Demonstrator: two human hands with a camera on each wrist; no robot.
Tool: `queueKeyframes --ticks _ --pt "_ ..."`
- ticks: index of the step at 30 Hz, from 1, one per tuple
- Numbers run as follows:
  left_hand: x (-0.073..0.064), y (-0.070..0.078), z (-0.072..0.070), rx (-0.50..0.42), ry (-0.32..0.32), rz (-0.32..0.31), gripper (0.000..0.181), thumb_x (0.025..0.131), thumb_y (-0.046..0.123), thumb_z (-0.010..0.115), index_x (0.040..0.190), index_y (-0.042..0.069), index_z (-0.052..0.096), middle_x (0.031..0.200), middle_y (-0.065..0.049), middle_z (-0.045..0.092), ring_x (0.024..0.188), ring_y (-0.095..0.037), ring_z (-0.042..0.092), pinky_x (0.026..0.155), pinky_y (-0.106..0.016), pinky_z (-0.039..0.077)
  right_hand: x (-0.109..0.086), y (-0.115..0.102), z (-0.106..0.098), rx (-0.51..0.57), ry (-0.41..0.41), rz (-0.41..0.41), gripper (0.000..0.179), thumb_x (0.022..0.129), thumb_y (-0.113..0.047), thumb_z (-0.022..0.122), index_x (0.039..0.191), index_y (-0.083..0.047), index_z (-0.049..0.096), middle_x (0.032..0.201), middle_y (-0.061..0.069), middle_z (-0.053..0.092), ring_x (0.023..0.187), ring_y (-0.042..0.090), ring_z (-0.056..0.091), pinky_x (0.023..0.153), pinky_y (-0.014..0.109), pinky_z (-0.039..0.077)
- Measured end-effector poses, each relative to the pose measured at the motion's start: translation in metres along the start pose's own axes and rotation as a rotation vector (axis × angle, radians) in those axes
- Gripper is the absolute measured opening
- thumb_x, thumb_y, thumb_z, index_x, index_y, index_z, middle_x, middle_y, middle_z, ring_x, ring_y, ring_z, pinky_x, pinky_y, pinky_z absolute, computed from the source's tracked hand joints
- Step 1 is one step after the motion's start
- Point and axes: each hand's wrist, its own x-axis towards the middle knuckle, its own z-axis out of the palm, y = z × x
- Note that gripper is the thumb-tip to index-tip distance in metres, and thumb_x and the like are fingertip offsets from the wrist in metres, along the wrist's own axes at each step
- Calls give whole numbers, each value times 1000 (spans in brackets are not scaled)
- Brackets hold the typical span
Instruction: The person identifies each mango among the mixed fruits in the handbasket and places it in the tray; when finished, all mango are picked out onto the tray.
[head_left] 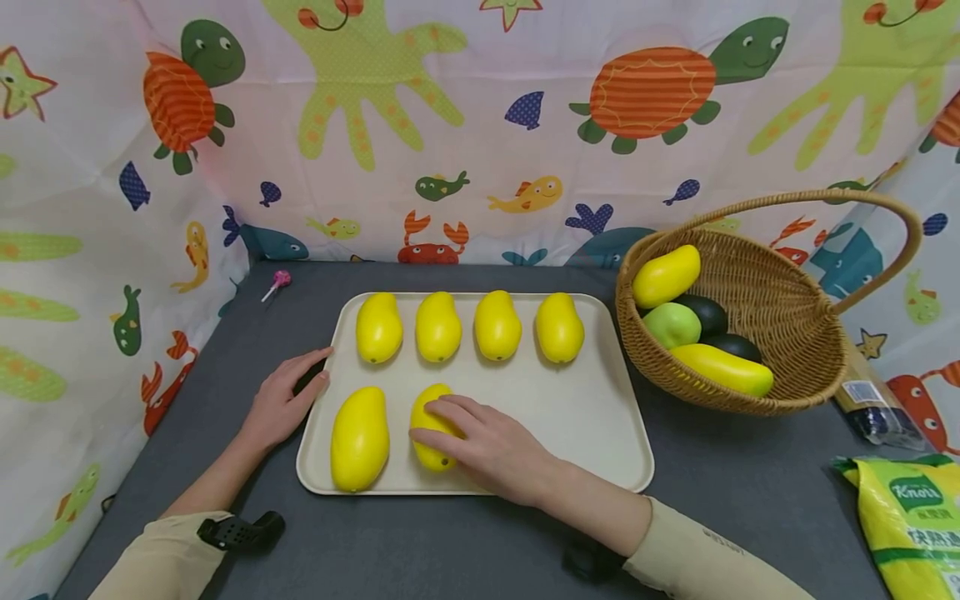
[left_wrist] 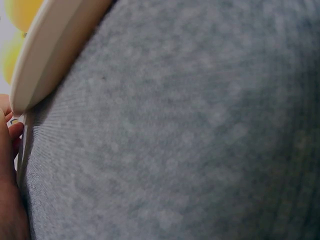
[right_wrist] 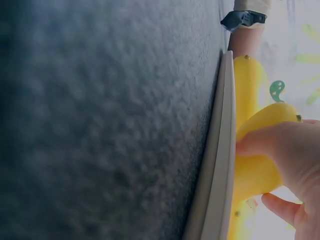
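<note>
Apparently setting a yellow mango (head_left: 425, 419) at lower centre, pinched in the right hand (head_left: 491, 443), left hand (head_left: 287, 402) loosely extended along the tray (head_left: 577, 425); next calling, presumably, for release.

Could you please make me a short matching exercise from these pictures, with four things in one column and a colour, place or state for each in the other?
Column one:
1. Left hand
2. Right hand
3. Lollipop
4. Basket

Column two:
A. Brown, right of the tray
B. Holding a mango
C. At the tray's left edge
D. Pink, lying on the table

Right pairs: 1-C, 2-B, 3-D, 4-A.
</note>
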Motion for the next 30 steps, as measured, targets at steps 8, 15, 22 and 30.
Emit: queueKeyframes --ticks 8,15,22,30 --pt "0 -2 -1 4 -7 -6 45 103 29 51 145 14 49 140 -18 51 130 -40 41 101 -63 31 -6 -6 1 120 -39 31 59 85 -19 75 139 -20 51 140 7 46 129 22 43 106 31 39" --pt "1 0 -1 -1 -13 -19 46 103 30 51 145 15 48 141 -17 50 130 -40 41 101 -63 31 -10 -9 1 177 -23 49 62 86 -28 74 141 -17 49 144 6 44 131 19 40 108 29 37" --pt "2 2 0 1 -42 -77 50 103 35 49 149 16 43 144 -18 47 132 -40 39 103 -64 29 -15 -8 4 224 45 38 61 89 -30 72 141 -11 46 145 7 43 134 20 39 109 29 36" --pt "1 1 -2 -36 -30 -88 48 102 33 52 146 15 47 142 -18 49 132 -40 40 102 -63 31 -14 -9 6 228 83 20 62 86 -23 77 139 -8 48 144 7 45 134 18 41 110 29 34"
